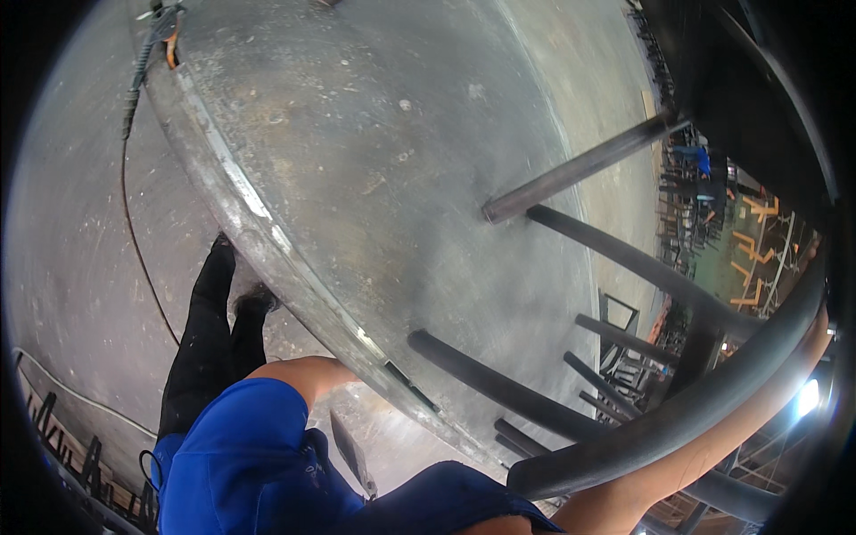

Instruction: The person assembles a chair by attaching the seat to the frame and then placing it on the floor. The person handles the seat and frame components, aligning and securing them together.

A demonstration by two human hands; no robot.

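Observation:
A dark metal chair frame (615, 267), with a curved rail and several tubular legs, is tilted on its side at the right. Its legs point left over the grey worktable (357, 178). My right forearm runs along the underside of the curved rail. At the far right rim my right hand (817, 328) is closed on the frame, its fingers mostly hidden by the rail and the dark edge of the picture. My left forearm reaches from a blue sleeve to the table's near edge, where the hand drops out of sight.
A clamp (167, 34) with a dark cable (125, 178) grips the table's far left corner; the cable hangs to the floor. A pale hose (80, 397) lies at lower left. Dark stacked frames (687, 214) and yellow-orange pieces (749, 254) stand in the background at right.

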